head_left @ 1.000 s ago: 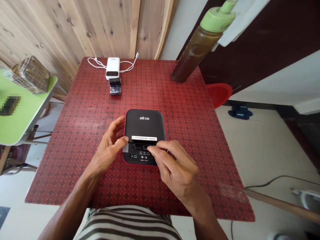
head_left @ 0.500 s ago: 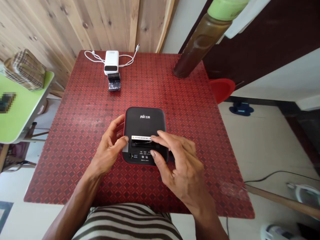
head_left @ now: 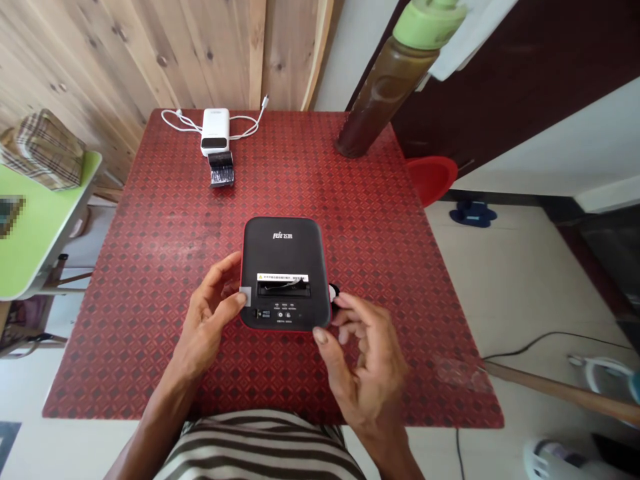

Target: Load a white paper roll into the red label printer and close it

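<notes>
A black receipt printer [head_left: 283,257] with red edges lies on the red patterned table. Its top has a slot with a thin pale strip of paper [head_left: 283,285] in it and a white warning label [head_left: 283,277] just above. My left hand [head_left: 213,310] grips the printer's left side, thumb on top by a patch of clear tape [head_left: 245,295] and fingers along the side. Beside the lower right corner is my right hand [head_left: 367,347], thumb and fingers apart. Near its fingertips a small white and black round part [head_left: 333,291] shows at the printer's right side.
Toward the back lie a white power bank [head_left: 215,125] with a white cable [head_left: 245,128] and a small black folded piece [head_left: 221,169]. A tall brown bottle [head_left: 380,87] with a green lid stands at the back right. A red stool [head_left: 433,179] is beyond the right edge.
My right hand has moved from the paper slot to the printer's lower right side, and its fingers have come off the paper. My left hand stays at the left side.
</notes>
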`<state>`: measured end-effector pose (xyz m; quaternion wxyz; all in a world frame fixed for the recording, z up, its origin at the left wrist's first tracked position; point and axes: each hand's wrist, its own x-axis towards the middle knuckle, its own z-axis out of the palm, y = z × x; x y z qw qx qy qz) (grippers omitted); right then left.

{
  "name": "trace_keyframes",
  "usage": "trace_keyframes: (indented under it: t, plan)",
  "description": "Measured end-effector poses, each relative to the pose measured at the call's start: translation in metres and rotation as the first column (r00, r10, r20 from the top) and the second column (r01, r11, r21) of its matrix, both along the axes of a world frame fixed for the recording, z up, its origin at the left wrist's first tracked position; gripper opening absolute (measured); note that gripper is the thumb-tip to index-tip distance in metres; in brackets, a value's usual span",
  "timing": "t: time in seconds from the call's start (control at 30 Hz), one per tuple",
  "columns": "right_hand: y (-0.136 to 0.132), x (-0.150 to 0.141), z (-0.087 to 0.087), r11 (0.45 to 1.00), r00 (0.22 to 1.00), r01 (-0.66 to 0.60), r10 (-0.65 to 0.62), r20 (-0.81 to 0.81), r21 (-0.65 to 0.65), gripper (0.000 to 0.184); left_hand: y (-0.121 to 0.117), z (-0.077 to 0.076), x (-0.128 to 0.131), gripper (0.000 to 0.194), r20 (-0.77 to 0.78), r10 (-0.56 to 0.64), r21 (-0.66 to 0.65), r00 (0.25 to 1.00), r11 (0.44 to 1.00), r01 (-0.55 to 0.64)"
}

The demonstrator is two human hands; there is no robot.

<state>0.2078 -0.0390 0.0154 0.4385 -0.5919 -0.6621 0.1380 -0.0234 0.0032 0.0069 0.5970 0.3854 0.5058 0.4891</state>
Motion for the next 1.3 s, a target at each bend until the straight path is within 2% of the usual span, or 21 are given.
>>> trace_keyframes:
  t: [0.17,0.4,0.6,0.93,1.1,1.2,1.3]
  plan:
    - [-0.01,-0.014,-0.014,0.998,1.0,0.013,-0.014,-0.014,-0.063,0.047,0.001,0.002,0.003,0.05,-0.043,0.025,0.005,0.999,1.0,-0.025]
    - [-0.008,-0.011,-0.017,0.998,1.0,-0.005,0.005,0.001,-0.062,0.045,0.001,0.005,0.004,0.05,-0.043,0.01,0.017,0.999,1.0,-0.009]
    - [-0.01,-0.013,-0.022,0.998,1.0,0.011,-0.011,-0.001,-0.069,0.046,0.0,0.015,0.012,0.052,-0.023,0.034,-0.052,0.999,0.998,-0.035]
    - [-0.008,-0.016,-0.024,1.0,1.0,-0.001,0.001,0.004,-0.022,0.045,0.0,0.007,0.014,0.051,-0.04,0.048,0.0,0.998,0.999,-0.048]
    - [-0.006,-0.005,-0.014,0.999,0.998,-0.041,0.042,0.041,-0.015,0.043,-0.001,0.006,0.013,0.052,-0.086,0.045,0.007,0.995,0.999,-0.045]
    - [0.005,0.008,0.002,0.998,0.996,-0.05,0.048,0.077,0.032,0.039,-0.001,0.005,0.012,0.051,-0.093,0.036,0.023,0.995,0.999,-0.034]
    - [0.028,0.014,0.022,0.996,0.993,-0.036,0.026,0.117,0.084,0.034,-0.001,0.001,0.01,0.053,-0.086,0.021,0.039,0.996,0.999,-0.018]
